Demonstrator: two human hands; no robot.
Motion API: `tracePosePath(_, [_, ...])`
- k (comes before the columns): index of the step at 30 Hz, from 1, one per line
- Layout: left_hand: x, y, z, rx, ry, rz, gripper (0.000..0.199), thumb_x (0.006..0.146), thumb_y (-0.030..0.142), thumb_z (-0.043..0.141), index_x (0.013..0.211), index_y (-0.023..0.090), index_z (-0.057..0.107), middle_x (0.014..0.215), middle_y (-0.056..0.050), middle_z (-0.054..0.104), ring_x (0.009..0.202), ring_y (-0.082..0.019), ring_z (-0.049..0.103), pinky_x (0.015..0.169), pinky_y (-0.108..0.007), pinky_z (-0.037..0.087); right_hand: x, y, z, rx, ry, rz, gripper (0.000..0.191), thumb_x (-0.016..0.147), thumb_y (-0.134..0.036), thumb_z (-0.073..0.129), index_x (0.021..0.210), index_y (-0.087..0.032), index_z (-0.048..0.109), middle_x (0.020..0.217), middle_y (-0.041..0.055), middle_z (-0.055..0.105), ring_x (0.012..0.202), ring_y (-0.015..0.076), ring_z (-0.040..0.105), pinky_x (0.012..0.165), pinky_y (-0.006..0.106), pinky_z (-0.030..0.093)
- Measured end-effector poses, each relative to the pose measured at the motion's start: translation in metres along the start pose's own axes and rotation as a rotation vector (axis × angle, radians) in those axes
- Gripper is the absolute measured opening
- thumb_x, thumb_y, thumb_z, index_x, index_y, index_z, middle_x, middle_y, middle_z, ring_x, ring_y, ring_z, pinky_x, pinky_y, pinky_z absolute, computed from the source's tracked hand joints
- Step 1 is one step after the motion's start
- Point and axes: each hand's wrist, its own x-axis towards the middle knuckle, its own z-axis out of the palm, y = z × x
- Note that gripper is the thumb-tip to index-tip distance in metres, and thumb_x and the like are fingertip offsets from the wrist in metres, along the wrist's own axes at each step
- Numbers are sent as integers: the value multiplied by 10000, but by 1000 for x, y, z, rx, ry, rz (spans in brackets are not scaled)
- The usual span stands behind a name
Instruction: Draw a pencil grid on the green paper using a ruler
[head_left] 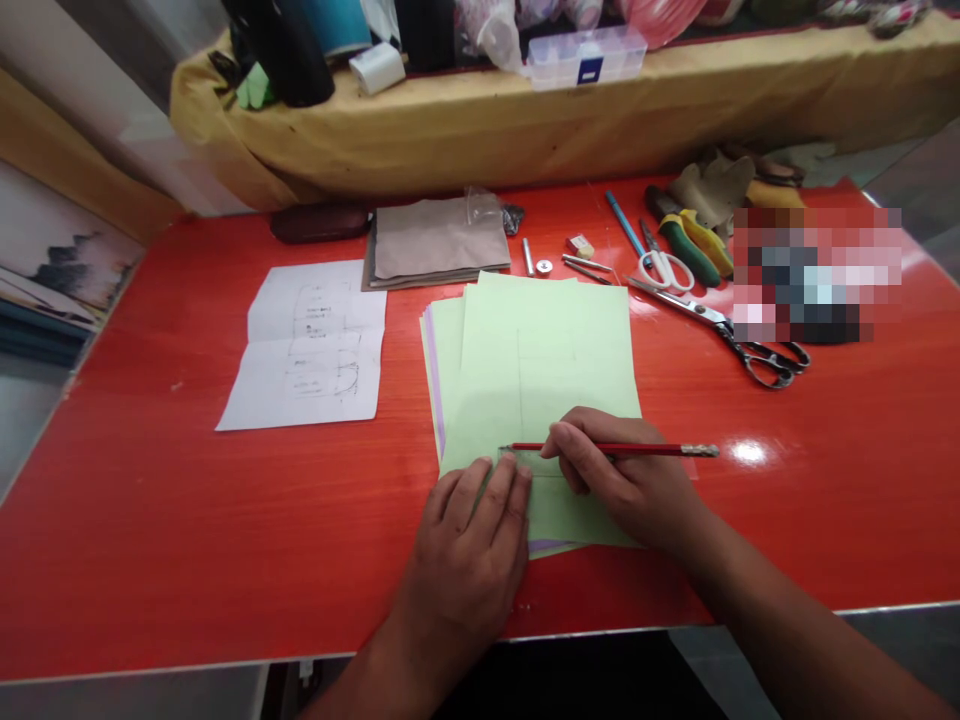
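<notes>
In the head view, the right hand (626,465) pinched a slim red pencil (637,450), fingers closed around its shaft, its tip on smooth pale-green paper (555,390) with thin ruled lines. The left hand (480,540) lay flat, fingers together, gripping nothing, pressing the sheet onto the glossy red table (150,520).

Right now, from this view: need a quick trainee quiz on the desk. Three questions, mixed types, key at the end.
1. True or false: the left hand has its fingertips on the white drawing sheet.
2. What is the right hand holding? a) the white-handled scissors b) the red pencil c) the blue pen
3. Fill in: the dark glasses case lies to the ____ of the brown sheets.

Key: 1 false, they are on the green paper; 2 b; 3 left.
</notes>
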Motion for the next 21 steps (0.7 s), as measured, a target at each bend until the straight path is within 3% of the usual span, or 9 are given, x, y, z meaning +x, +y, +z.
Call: tracePosePath(21, [1,2,-1,-21,16,-17,409,1074,148,513,1453,65,642,1484,-148,675,1334,-344,603,1133,-521,422,-5,3,-10,41,62,55,392,1120,-374,519,823,-212,717,553,-43,552,494,107,497,485,259,397])
